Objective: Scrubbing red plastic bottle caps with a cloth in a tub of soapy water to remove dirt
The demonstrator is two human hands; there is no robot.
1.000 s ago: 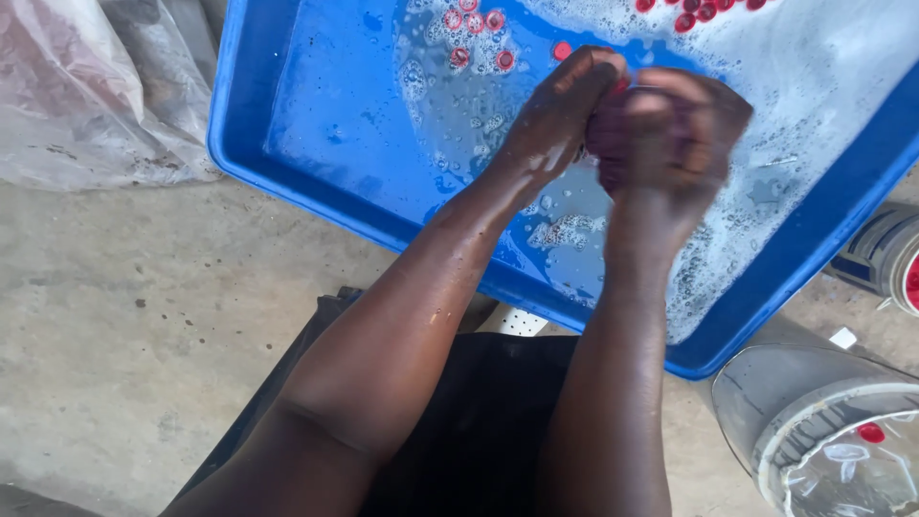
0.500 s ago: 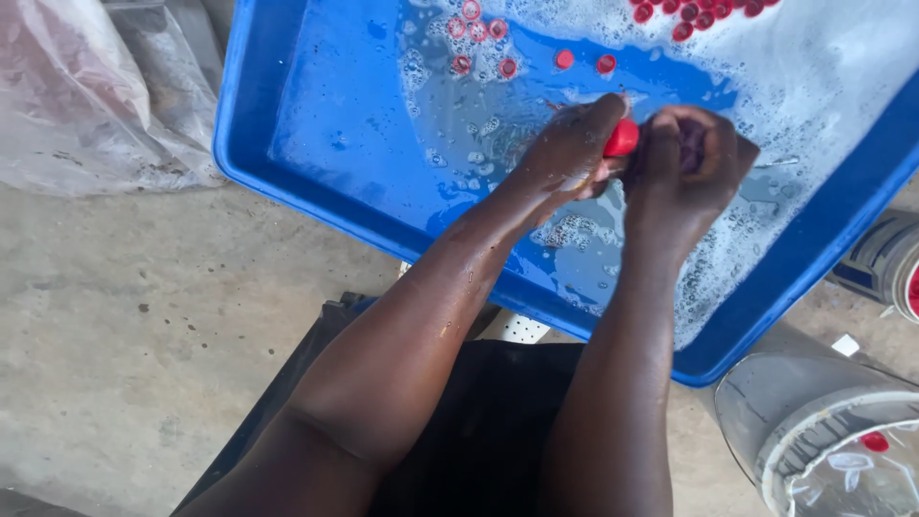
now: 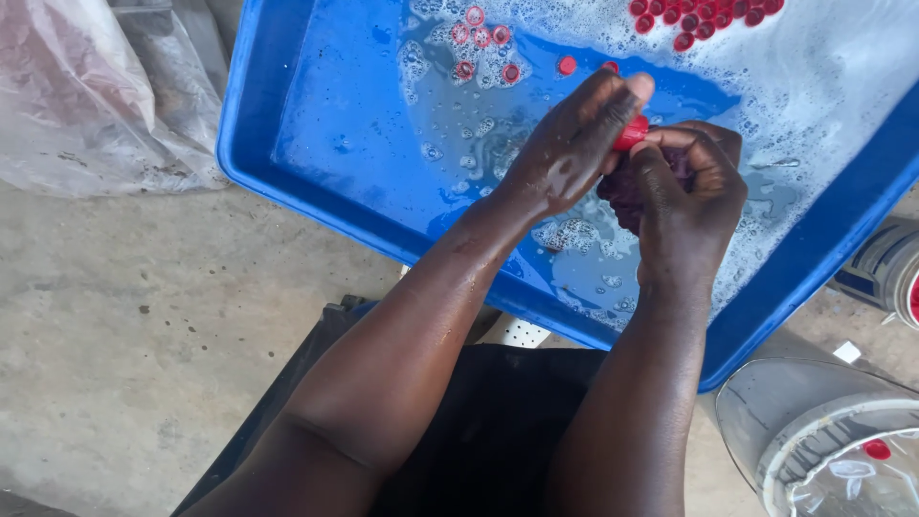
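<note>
A big blue plastic tub (image 3: pixel 316 201) holds shallow soapy water with foam. My left hand (image 3: pixel 570 144) pinches a small red bottle cap (image 3: pixel 630 132) between thumb and fingers above the water. Right beside it, my right hand (image 3: pixel 684 187) is closed around a dark purple scrubbing pad (image 3: pixel 624 191) and touches the cap. Several red caps (image 3: pixel 483 43) float in the foam at the tub's far side, with a denser cluster of red caps (image 3: pixel 704 17) at the top right.
A crumpled clear plastic bag (image 3: pixel 86 96) lies on the concrete floor (image 3: pixel 144 335) at the left. A grey bucket (image 3: pixel 823 440) with water and a red cap stands at the bottom right. Another container (image 3: pixel 890 268) shows at the right edge.
My hands were clasped together over the cap; now they have parted slightly and the red cap shows between my left fingers. The view has shifted a little.
</note>
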